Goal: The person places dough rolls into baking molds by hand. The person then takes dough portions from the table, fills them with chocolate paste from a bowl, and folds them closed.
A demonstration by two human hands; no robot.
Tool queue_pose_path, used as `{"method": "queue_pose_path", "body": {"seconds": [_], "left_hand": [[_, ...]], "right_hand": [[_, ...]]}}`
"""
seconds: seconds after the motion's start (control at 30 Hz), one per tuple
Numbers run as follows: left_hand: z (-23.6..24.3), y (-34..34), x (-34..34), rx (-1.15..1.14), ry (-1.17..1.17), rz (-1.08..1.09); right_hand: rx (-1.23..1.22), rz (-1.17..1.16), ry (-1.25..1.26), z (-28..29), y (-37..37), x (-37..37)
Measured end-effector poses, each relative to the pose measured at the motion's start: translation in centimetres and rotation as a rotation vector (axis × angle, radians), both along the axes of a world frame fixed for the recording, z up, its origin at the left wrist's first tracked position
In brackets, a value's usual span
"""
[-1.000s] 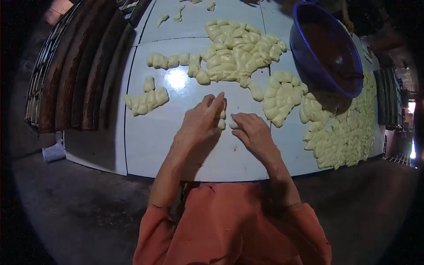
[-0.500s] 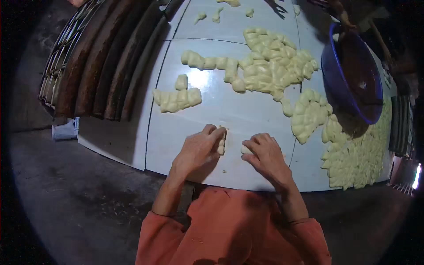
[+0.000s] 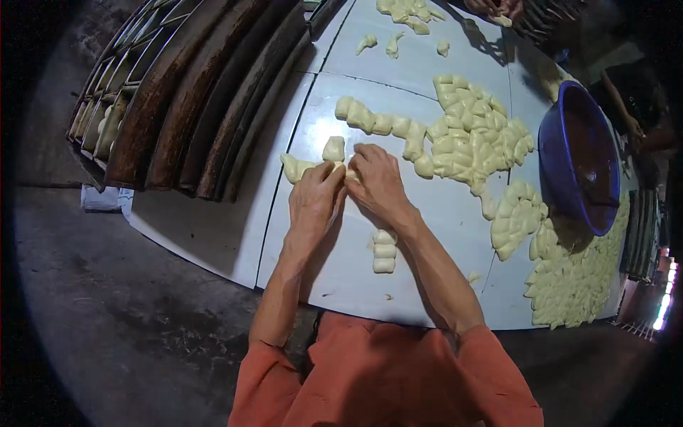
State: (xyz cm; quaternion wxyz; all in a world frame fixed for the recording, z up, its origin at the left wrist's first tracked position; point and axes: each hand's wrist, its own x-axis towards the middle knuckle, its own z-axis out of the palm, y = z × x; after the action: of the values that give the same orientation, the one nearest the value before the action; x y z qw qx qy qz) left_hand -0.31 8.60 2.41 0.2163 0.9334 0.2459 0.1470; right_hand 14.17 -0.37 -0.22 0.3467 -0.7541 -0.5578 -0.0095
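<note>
My left hand [image 3: 313, 206] has its fingers closed on a pale dough piece in the left cluster [image 3: 299, 168] on the white tabletop [image 3: 220, 235]. My right hand [image 3: 380, 181] is beside it, fingers curled onto the same cluster, partly hiding what they grip. A loose dough lump [image 3: 334, 148] sits just above my fingers. A short row of small dough rolls [image 3: 384, 256] lies below my right hand, beside my forearm. A larger group of cut dough pieces [image 3: 466, 142] lies to the right.
Stacked dark curved trays [image 3: 146, 107] and a wire rack [image 3: 107, 92] fill the left. A blue basin [image 3: 551, 135] of brown contents stands right, beside more dough [image 3: 569, 277]. Another person's hand [image 3: 496, 8] is at the far edge; another arm [image 3: 629, 117] shows behind the basin.
Both my hands have moved forward from the short row to the left dough cluster and come together. The row now lies uncovered behind them. The view has shifted slightly.
</note>
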Motion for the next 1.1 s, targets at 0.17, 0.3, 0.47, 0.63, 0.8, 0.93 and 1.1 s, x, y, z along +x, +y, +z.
{"method": "queue_pose_path", "body": {"seconds": [0.17,0.3,0.47,0.63,0.8,0.93,1.1], "left_hand": [[-1.0,0.1,0.4,0.044,-0.020,0.060],[-0.6,-0.3,0.9,0.106,-0.016,0.086],[2.1,-5.8,2.8,-0.065,-0.177,-0.030],[4.2,-14.2,8.5,-0.968,0.018,-0.269],[3.6,-19.5,10.5,-0.982,-0.211,-0.154],[4.5,-24.5,15.4,-0.590,-0.723,-0.305],[4.1,-30.7,20.2,-0.822,-0.921,-0.561]], "right_hand": [[-0.014,-0.078,1.200,1.6,-4.6,0.3],[0.223,-0.220,1.474,4.9,-10.6,2.9],[0.202,-0.239,1.483,6.1,-17.5,3.4],[0.198,-0.264,1.415,6.0,-22.2,3.5],[0.317,-0.436,0.921,4.5,-25.9,4.6],[0.399,-0.439,1.012,6.5,-29.6,6.1],[0.884,-0.163,1.619,11.3,-32.2,7.6]]}}
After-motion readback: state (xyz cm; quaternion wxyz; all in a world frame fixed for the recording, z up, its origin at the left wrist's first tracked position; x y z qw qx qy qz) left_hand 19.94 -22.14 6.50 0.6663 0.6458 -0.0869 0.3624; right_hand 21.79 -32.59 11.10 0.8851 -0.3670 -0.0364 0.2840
